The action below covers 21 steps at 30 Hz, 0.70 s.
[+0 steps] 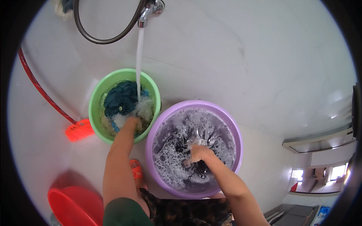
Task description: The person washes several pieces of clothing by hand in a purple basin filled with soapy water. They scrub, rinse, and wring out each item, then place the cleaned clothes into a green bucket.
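Note:
My left hand (135, 123) is dipped in the water of a green plastic bucket (94, 106), beside a soaked dark teal cloth (121, 97); foam and water hide its fingers. Water runs into this bucket from a chrome tap (143, 20). My right hand (198, 152) reaches into the foamy, splashing water of a larger purple plastic tub (151, 141). Its fingers are partly under the surface, next to dark wet cloth (202, 166); whether they grip it is not clear.
An orange broom head (80, 130) on a red handle stands left of the bucket. A red basin (73, 206) lies tilted at lower left. A grey hose (99, 41) loops near the tap. An orange sandal (136, 169) is between bucket and tub.

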Available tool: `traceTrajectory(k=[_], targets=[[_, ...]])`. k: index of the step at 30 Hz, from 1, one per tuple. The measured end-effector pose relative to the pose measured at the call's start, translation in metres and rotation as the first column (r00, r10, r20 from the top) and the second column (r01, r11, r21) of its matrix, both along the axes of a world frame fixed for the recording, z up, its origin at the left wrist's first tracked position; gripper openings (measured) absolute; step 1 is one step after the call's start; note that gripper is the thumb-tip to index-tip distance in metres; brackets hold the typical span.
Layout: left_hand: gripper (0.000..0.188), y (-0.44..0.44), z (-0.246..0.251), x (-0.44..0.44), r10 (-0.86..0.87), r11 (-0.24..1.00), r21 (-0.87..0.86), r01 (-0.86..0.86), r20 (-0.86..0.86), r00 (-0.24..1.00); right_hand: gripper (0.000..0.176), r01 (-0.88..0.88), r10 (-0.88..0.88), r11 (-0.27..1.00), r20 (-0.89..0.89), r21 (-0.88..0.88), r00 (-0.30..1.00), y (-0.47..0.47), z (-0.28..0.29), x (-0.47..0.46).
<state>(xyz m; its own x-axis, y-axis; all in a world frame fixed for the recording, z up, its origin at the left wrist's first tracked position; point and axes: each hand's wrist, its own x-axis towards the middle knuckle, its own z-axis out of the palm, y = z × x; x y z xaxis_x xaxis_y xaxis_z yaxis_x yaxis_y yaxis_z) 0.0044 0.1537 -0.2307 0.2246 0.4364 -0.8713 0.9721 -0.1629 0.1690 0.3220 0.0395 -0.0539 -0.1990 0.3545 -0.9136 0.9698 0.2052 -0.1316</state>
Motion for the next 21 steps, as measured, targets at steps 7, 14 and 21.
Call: traceTrajectory(k=[7,14,21], targets=[[0.047,-0.032,0.046,0.011,0.251,0.922,0.29,-0.255,0.053,0.967,0.056,0.118,-0.117,0.993,-0.044,0.029,0.992,-0.038,-0.067,-0.004],[0.036,-0.1,0.123,0.037,0.546,0.406,0.041,-0.913,0.79,0.279,0.038,0.126,-0.09,0.921,-0.114,0.368,0.989,-0.071,-0.025,0.019],[0.035,-0.167,0.214,0.109,0.458,0.106,-0.311,-0.945,0.858,-0.231,0.038,0.498,-0.293,0.71,-0.435,0.497,0.851,-0.068,0.179,0.06]])
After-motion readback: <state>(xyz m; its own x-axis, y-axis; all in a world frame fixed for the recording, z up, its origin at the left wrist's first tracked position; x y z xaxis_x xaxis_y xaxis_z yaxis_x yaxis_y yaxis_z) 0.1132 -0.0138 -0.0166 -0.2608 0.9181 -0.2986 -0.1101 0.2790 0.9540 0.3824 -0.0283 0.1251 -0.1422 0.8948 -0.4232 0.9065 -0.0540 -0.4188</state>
